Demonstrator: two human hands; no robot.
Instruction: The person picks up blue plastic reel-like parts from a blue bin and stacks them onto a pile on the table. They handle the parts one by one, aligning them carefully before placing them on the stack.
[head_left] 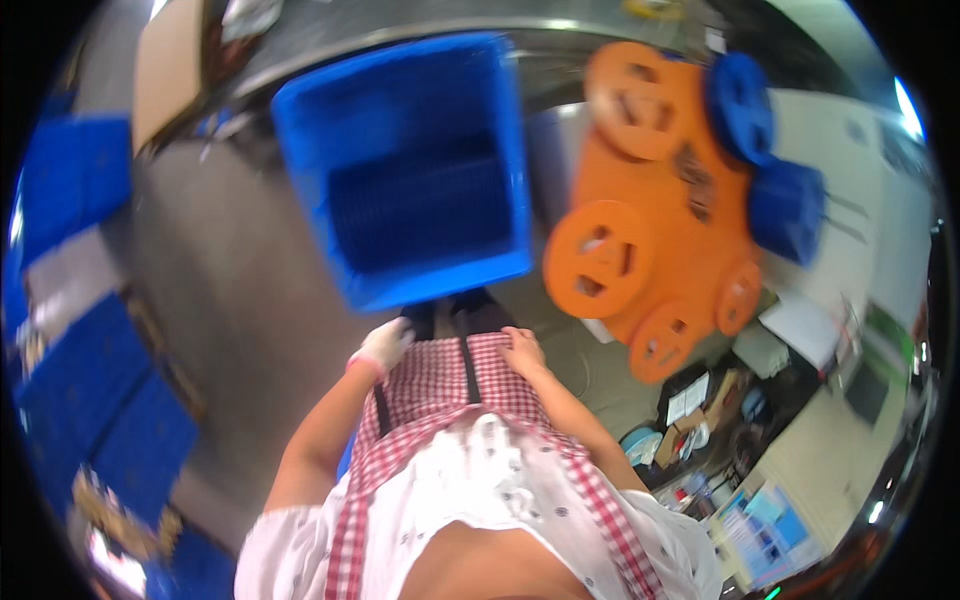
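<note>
A red-and-white checked apron (425,372) with dark straps lies over my lap. At its left side is my left hand (383,346), in a pale glove, its fingers stretched forward and nothing visible in it. My right hand (522,352) is bare and rests on the apron's far right corner, fingers laid out over the cloth. Just ahead of both hands stands a large blue plastic bin (505,190). Inside it is a dark blue, ridged stack or roll (420,210), too blurred to name. Neither hand touches the bin.
An orange board (665,225) with several orange spoked discs (600,258) stands right of the bin. Beside it are a blue disc (740,108) and a blue cylinder (787,210). Blue boxes (90,385) are stacked at left. A cluttered dark shelf (690,425) lies at right.
</note>
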